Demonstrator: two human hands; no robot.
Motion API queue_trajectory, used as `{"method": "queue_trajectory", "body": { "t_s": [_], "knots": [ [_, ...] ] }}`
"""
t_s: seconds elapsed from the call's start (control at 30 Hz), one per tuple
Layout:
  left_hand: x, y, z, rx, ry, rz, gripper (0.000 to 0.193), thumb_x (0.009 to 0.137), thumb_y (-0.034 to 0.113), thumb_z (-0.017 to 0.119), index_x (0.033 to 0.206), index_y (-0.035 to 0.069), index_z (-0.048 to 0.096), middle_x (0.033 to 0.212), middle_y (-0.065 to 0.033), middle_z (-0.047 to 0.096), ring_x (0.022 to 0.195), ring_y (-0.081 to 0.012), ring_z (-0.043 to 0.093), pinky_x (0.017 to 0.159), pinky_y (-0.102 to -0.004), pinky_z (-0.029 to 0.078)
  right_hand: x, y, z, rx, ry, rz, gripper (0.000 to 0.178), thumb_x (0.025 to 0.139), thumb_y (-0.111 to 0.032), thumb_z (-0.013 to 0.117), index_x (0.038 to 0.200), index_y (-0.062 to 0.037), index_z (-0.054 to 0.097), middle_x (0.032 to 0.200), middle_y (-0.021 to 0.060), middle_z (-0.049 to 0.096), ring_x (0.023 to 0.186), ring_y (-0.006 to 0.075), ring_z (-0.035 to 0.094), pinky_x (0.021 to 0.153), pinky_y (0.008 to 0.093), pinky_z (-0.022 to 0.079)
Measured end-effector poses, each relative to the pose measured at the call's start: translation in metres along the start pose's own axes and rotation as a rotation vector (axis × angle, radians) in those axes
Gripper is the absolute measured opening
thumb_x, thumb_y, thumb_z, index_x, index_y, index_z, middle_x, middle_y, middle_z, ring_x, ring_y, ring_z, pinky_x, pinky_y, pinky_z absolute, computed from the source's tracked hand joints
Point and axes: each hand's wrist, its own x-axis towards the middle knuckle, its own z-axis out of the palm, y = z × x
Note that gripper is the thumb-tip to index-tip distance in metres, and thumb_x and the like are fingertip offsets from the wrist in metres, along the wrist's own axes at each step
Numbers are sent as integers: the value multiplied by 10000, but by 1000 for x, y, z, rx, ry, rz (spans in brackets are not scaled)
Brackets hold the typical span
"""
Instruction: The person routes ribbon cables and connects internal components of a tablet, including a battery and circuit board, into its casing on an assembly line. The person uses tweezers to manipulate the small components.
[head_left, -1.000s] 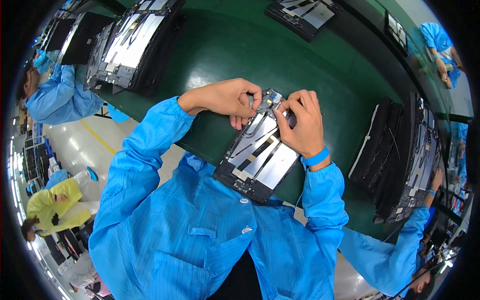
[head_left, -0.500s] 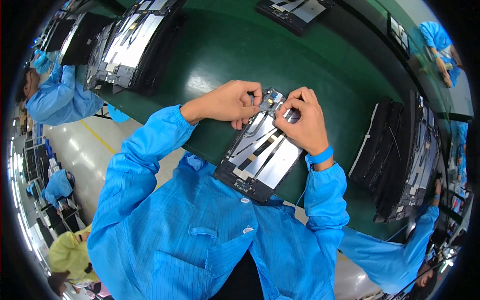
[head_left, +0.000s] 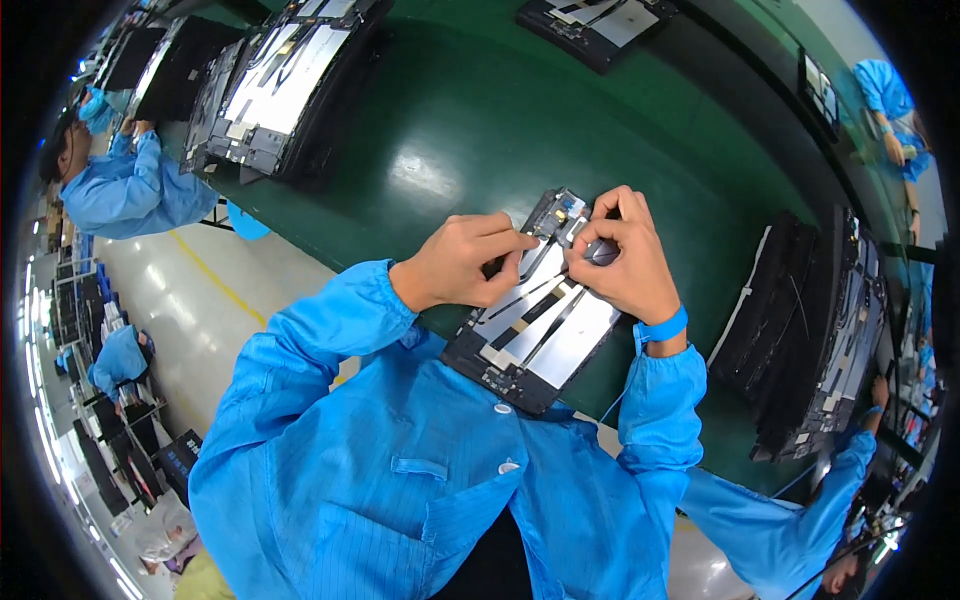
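Left hand (head_left: 462, 262) lower over open device (head_left: 572, 338); green table (head_left: 450, 120), pale floor (head_left: 190, 320) alongside.

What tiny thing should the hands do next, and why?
Maybe the left hand should press gently near the far end of the opened tablet while the right hand braces it: both hands' fingertips are there, though anything pinched is too small to tell.

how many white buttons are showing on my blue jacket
2: the upper button near the lower edge of the opened device, the lower button farther down. More may be hidden.
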Motion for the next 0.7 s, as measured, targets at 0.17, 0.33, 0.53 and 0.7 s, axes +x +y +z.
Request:
{"method": "queue_trajectory", "body": {
  "t_s": [0.17, 0.33, 0.53, 0.7],
  "knots": [
    [-4, -2, 8, 135, 36, 106, 321, 825, -31, 692, 1116, 44, 806, 773, -77, 615, 589, -228, 631, 546, -369, 527, -3, 2, 1, 45, -23, -25, 135, 698, -146, 871, 777, -63, 801, 1094, 83, 568, 1105, 318, 560, 979, 408, 481],
    [-6, -2, 9, 175, 61, 142, 328, 816, -30, 698, 1124, 23, 800, 770, -84, 614, 610, -248, 632, 552, -390, 526, -6, 1, 3, -5, -23, -70, 131, 704, -144, 877, 773, -64, 799, 1122, 79, 579, 1136, 322, 558, 1009, 423, 469],
    [-1, 1, 10, 164, 36, 153, 332, 817, -48, 688, 1129, 7, 790, 767, -95, 605, 617, -258, 635, 549, -397, 519, -11, 2, 2, -9, -10, -74, 129, 705, -144, 883, 763, -66, 799, 1125, 79, 580, 1150, 329, 556, 1017, 431, 465],
    [4, 3, 12, 195, 13, 164, 286, 844, -35, 701, 1122, 6, 760, 782, -105, 608, 622, -283, 639, 552, -414, 525, -18, -1, 3, -48, 45, -93, 140, 712, -111, 884, 786, -59, 778, 1128, 89, 590, 1152, 337, 557, 1002, 434, 469]
  ]
}}
